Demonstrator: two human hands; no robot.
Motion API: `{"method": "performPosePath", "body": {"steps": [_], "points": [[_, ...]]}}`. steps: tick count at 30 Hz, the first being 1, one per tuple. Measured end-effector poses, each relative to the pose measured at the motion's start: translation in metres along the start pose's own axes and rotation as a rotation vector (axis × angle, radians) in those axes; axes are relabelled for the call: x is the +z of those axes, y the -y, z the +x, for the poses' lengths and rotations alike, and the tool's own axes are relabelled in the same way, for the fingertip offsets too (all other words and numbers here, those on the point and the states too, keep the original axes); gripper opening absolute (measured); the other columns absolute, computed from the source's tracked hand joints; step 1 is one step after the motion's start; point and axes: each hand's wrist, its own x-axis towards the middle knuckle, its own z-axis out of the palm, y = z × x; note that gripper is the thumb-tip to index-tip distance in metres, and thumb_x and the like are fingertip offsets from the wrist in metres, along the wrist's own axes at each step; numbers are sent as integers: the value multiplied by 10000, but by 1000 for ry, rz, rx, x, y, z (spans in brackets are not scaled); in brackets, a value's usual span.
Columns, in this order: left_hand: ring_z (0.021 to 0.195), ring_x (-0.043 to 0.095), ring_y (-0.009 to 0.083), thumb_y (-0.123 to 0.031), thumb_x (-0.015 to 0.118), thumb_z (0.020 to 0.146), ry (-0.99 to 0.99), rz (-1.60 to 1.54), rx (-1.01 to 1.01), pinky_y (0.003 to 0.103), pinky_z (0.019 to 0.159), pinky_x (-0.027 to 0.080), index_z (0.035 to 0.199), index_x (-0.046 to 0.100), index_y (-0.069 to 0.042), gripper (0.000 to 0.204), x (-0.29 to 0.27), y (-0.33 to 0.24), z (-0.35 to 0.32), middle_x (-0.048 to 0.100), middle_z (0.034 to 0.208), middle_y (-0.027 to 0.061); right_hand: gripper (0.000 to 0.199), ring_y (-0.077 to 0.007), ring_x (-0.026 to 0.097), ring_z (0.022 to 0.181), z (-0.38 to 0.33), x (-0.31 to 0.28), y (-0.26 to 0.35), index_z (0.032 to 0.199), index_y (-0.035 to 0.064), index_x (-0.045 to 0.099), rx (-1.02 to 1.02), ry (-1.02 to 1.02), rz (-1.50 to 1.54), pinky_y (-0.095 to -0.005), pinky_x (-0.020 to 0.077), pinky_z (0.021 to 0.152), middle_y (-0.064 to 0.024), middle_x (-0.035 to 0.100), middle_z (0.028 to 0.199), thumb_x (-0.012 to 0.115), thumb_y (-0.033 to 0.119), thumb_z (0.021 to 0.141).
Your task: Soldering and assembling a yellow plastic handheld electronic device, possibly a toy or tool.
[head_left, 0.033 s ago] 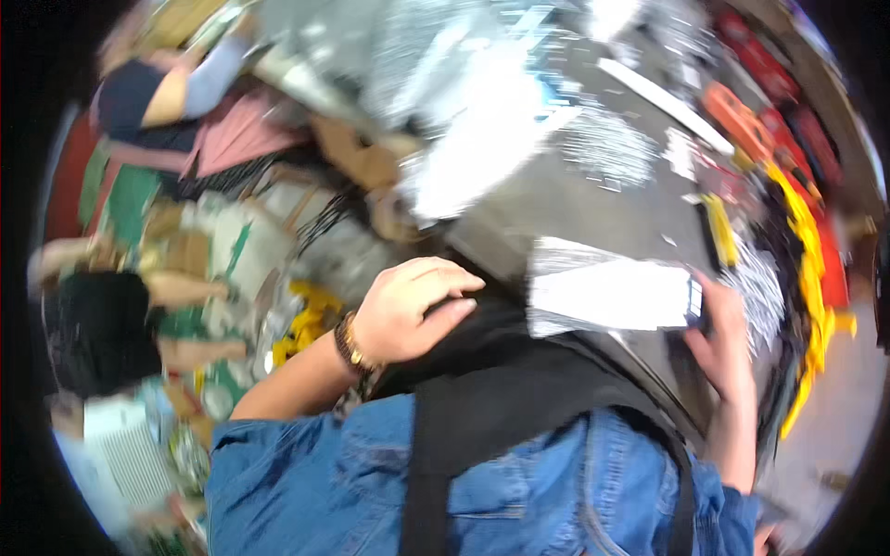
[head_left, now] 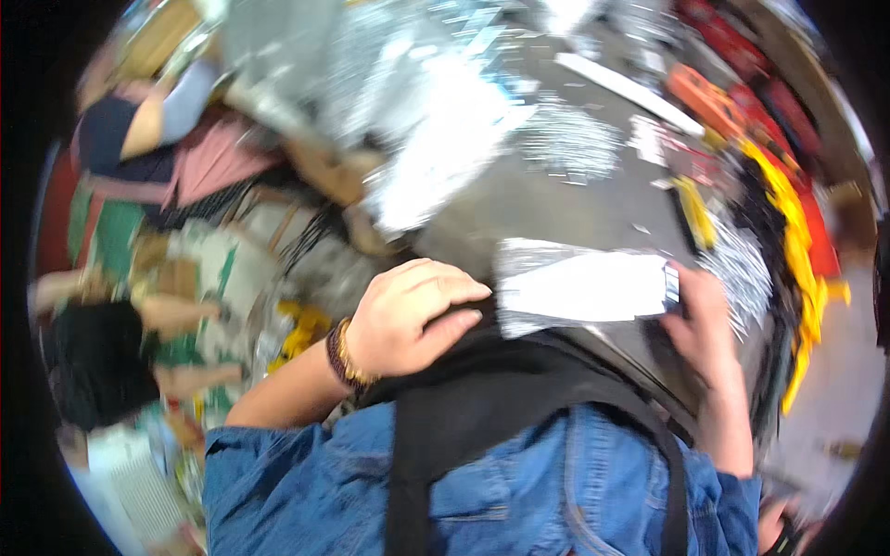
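Observation:
My right hand (head_left: 702,315) grips the right end of a flat white packet in a clear plastic sleeve (head_left: 584,287), with a dark printed strip near my fingers. The packet lies level just in front of my black apron (head_left: 491,408), at the table's near edge. My left hand (head_left: 413,315), with a beaded bracelet (head_left: 341,357) at its wrist, hovers left of the packet. Its fingers are slightly bent, the thumb stands apart from them, and no object shows in it. A small gap separates those fingertips from the sleeve's left end.
On the grey table (head_left: 556,208) lie shiny plastic bags (head_left: 445,139), a heap of small clear packets (head_left: 570,139), a white strip (head_left: 630,93), a yellow-handled cutter (head_left: 695,213) and an orange tool (head_left: 706,97). Yellow cloth (head_left: 793,269) hangs at right. Other people (head_left: 102,361) are at left.
The scene has shifted slightly leftward in view. My left hand is a little closer to the packet, which stays in my right hand.

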Motion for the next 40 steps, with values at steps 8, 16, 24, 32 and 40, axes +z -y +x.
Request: {"method": "performPosePath", "body": {"steps": [8,16,24,32,40], "points": [[1153,542,375,-212,836,681,539,130,117,461,981,430,1471,359,8,949,109,-60,126,537,1306,200,283,-295,663,857,-26,7,30,1092,6,628,-47,-145,89,-398,541,723,-116,651,880,590,118,835],[1139,553,383,-150,796,687,757,197,299,443,986,441,1358,491,-7,751,93,-60,151,582,1231,189,171,-336,667,950,-25,-60,-44,1002,82,683,278,23,128,-450,534,832,-142,683,955,592,156,878],[1000,576,319,-129,711,771,653,212,429,426,871,448,880,614,-54,165,138,-72,163,609,1032,108,262,-287,589,1068,57,-35,-141,897,106,752,444,-322,-368,-437,470,907,-67,653,1084,762,336,772],[763,605,331,-63,591,910,496,-183,33,426,759,456,854,589,-43,59,148,-61,156,639,794,122,221,-143,625,864,-39,-19,-67,978,39,699,318,-268,1253,-298,509,770,-65,646,935,777,185,831],[792,593,352,-65,640,808,483,13,253,461,747,448,923,616,-66,117,168,-62,165,629,807,126,240,-285,601,1085,-81,24,2,1073,65,655,132,-494,621,-383,499,910,-110,546,1218,720,187,877]]}}
